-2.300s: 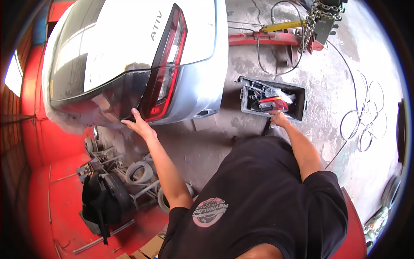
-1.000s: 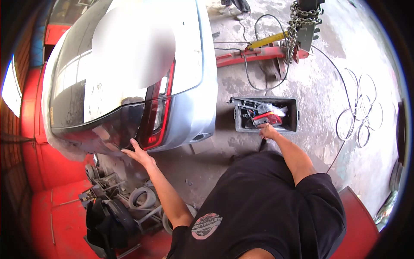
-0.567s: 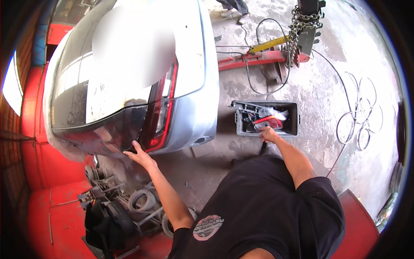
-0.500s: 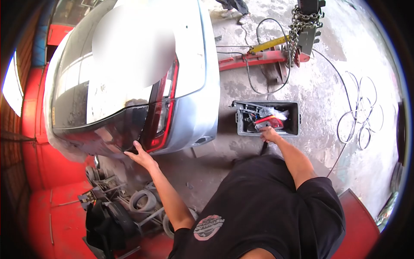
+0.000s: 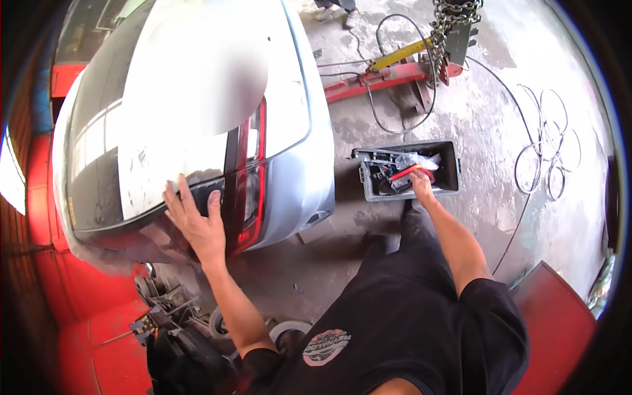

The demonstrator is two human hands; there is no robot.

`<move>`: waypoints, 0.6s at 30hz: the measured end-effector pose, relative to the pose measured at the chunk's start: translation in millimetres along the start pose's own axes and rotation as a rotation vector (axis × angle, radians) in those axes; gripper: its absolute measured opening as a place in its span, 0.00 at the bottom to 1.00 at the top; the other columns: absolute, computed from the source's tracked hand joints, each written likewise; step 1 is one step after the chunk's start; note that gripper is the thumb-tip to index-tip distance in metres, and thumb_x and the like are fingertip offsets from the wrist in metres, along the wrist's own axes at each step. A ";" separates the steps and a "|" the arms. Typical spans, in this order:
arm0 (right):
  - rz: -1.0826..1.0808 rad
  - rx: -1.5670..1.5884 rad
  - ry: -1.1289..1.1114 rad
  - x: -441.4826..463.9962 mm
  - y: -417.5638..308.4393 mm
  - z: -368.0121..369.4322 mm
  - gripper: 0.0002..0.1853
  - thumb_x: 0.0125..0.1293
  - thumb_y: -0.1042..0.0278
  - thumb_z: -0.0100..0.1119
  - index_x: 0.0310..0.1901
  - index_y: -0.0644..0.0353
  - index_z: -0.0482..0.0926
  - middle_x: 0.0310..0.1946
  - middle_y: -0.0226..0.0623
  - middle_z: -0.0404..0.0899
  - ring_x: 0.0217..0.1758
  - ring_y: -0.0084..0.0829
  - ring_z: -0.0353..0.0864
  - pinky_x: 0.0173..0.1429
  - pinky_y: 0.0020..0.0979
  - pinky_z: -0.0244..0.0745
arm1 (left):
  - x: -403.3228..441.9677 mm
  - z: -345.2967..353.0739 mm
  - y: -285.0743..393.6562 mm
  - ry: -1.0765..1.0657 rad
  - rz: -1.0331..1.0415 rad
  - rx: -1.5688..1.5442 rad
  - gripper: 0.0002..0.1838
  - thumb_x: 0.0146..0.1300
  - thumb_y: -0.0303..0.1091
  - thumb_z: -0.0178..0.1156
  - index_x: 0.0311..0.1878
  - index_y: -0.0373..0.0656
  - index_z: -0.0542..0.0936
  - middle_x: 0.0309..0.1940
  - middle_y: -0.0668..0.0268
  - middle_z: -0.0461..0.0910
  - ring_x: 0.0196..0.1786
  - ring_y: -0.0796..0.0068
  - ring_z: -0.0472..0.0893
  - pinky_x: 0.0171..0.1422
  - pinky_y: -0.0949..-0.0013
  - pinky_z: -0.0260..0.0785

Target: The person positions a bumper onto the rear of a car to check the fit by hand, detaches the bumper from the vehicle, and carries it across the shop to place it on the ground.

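My left hand (image 5: pixel 201 227) lies spread over the black rear panel (image 5: pixel 155 234) of the car, its fingertips reaching the lower edge of the white boot lid (image 5: pixel 155 174). Just right of that hand is the lit-looking red tail light (image 5: pixel 251 191). My right hand (image 5: pixel 420 183) reaches down into a grey plastic crate (image 5: pixel 447 148) on the floor. Its fingers are closed at a red plastic part (image 5: pixel 403 173) with a yellow edge; the fingertips are partly hidden. Black parts and a clear plastic bag (image 5: pixel 424 161) lie around it.
A red frame arm (image 5: pixel 382 80) with a yellow cylinder (image 5: pixel 401 54) and a chained post (image 5: pixel 454 39) stands beyond the crate. A looped cable (image 5: pixel 541 145) lies on the right floor. Wheels and metal parts (image 5: pixel 171 303) sit lower left. Another person's feet (image 5: pixel 339 14) show at top.
My left hand has moved up from the panel's lower corner and now lies flat on it. My right hand has reached further over the red part. The whole view has shifted slightly.
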State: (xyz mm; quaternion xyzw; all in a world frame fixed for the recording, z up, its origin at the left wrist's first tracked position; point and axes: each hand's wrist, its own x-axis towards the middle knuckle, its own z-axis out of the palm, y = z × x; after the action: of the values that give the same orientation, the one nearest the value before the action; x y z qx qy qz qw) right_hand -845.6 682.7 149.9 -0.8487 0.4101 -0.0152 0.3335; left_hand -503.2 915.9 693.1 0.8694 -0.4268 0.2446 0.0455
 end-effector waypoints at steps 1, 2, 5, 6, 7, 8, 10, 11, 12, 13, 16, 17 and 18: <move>0.008 0.004 -0.014 7.0 -6.9 -3.4 0.17 0.66 0.68 0.55 0.53 0.59 0.86 0.56 0.49 0.84 0.57 0.50 0.85 0.58 0.42 0.80 | 9.4 2.0 0.5 -0.033 -0.007 0.045 0.39 0.70 0.48 0.65 0.80 0.47 0.63 0.80 0.47 0.58 0.82 0.43 0.55 0.82 0.37 0.45; 0.082 0.253 0.160 21.3 -13.0 -5.7 0.20 0.70 0.63 0.53 0.58 0.61 0.83 0.59 0.53 0.82 0.61 0.52 0.82 0.62 0.42 0.77 | 20.8 4.4 1.9 -0.060 -0.009 0.092 0.40 0.71 0.47 0.65 0.81 0.47 0.62 0.80 0.48 0.57 0.83 0.46 0.54 0.84 0.40 0.44; 0.228 0.638 0.364 89.5 -40.1 -27.3 0.23 0.77 0.59 0.48 0.64 0.66 0.77 0.63 0.64 0.76 0.65 0.60 0.76 0.68 0.46 0.71 | 59.3 16.3 11.5 -0.085 -0.018 0.125 0.40 0.69 0.38 0.67 0.80 0.42 0.62 0.79 0.47 0.61 0.81 0.44 0.59 0.83 0.46 0.48; 0.289 0.768 0.398 120.2 -41.7 -29.5 0.23 0.80 0.60 0.44 0.64 0.70 0.75 0.64 0.72 0.72 0.67 0.66 0.72 0.70 0.50 0.69 | 67.6 22.3 12.5 -0.077 0.001 0.127 0.40 0.68 0.36 0.67 0.80 0.41 0.62 0.78 0.46 0.63 0.81 0.44 0.60 0.83 0.47 0.50; 0.184 0.734 0.409 153.3 -31.9 -20.9 0.27 0.80 0.57 0.44 0.67 0.72 0.71 0.66 0.73 0.69 0.68 0.67 0.70 0.71 0.50 0.67 | 72.4 28.7 15.3 -0.097 0.006 0.149 0.40 0.68 0.36 0.67 0.80 0.41 0.62 0.78 0.46 0.63 0.81 0.44 0.60 0.83 0.47 0.50; 0.082 0.704 0.422 188.5 -23.0 -8.4 0.31 0.81 0.53 0.43 0.71 0.74 0.67 0.69 0.74 0.67 0.70 0.68 0.68 0.73 0.50 0.64 | 77.3 34.5 16.7 -0.068 0.002 0.152 0.39 0.68 0.34 0.66 0.80 0.39 0.62 0.77 0.46 0.64 0.80 0.43 0.62 0.82 0.49 0.52; 0.159 0.810 0.465 249.8 -33.9 -11.1 0.38 0.81 0.46 0.44 0.72 0.80 0.62 0.71 0.74 0.65 0.75 0.64 0.65 0.78 0.45 0.59 | 82.7 42.2 18.0 -0.061 -0.001 0.174 0.39 0.68 0.31 0.65 0.79 0.38 0.62 0.77 0.46 0.65 0.79 0.43 0.63 0.81 0.51 0.54; 0.189 0.893 0.489 276.0 -46.6 -20.4 0.40 0.81 0.44 0.43 0.73 0.82 0.60 0.73 0.72 0.63 0.78 0.62 0.62 0.80 0.43 0.56 | 83.5 44.1 18.6 -0.063 -0.062 0.149 0.41 0.66 0.36 0.67 0.79 0.36 0.62 0.77 0.45 0.64 0.79 0.42 0.63 0.81 0.48 0.55; 0.209 0.930 0.526 306.5 -52.7 -23.4 0.42 0.81 0.43 0.43 0.74 0.81 0.58 0.75 0.71 0.60 0.80 0.59 0.59 0.81 0.42 0.54 | 82.0 44.8 18.5 -0.062 -0.125 0.126 0.44 0.64 0.40 0.68 0.79 0.33 0.61 0.78 0.44 0.63 0.79 0.40 0.63 0.80 0.46 0.55; 0.204 0.957 0.558 335.1 -55.7 -23.0 0.41 0.81 0.43 0.43 0.74 0.81 0.58 0.76 0.70 0.59 0.81 0.59 0.57 0.82 0.42 0.52 | 79.6 46.2 17.4 -0.070 -0.124 0.143 0.44 0.64 0.40 0.68 0.79 0.33 0.61 0.78 0.44 0.63 0.79 0.40 0.63 0.80 0.46 0.55; 0.130 1.021 0.648 410.7 -73.1 -38.5 0.41 0.81 0.44 0.43 0.75 0.81 0.57 0.77 0.69 0.56 0.83 0.58 0.54 0.83 0.41 0.49 | 64.8 45.8 0.2 -0.021 -0.250 0.163 0.42 0.63 0.36 0.64 0.78 0.29 0.61 0.75 0.40 0.64 0.76 0.43 0.66 0.79 0.48 0.57; 0.048 1.036 0.717 436.7 -78.9 -53.4 0.40 0.82 0.45 0.43 0.75 0.80 0.57 0.78 0.68 0.55 0.83 0.58 0.53 0.84 0.41 0.47 | 55.1 44.5 -10.4 0.021 -0.265 0.191 0.41 0.64 0.35 0.63 0.77 0.27 0.61 0.74 0.38 0.65 0.75 0.45 0.68 0.78 0.49 0.59; -0.011 1.001 0.806 467.0 -83.4 -71.6 0.39 0.82 0.46 0.43 0.75 0.80 0.57 0.78 0.67 0.56 0.83 0.57 0.53 0.84 0.41 0.47 | 49.0 43.3 -15.8 0.034 -0.275 0.209 0.42 0.65 0.40 0.62 0.77 0.26 0.60 0.75 0.38 0.64 0.75 0.44 0.68 0.78 0.49 0.60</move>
State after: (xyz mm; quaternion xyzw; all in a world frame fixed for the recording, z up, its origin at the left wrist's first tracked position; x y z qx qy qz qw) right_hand -500.1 350.0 138.1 -0.5199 0.4423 -0.5243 0.5090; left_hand -449.1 878.2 679.9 0.9153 -0.2755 0.2939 -0.0047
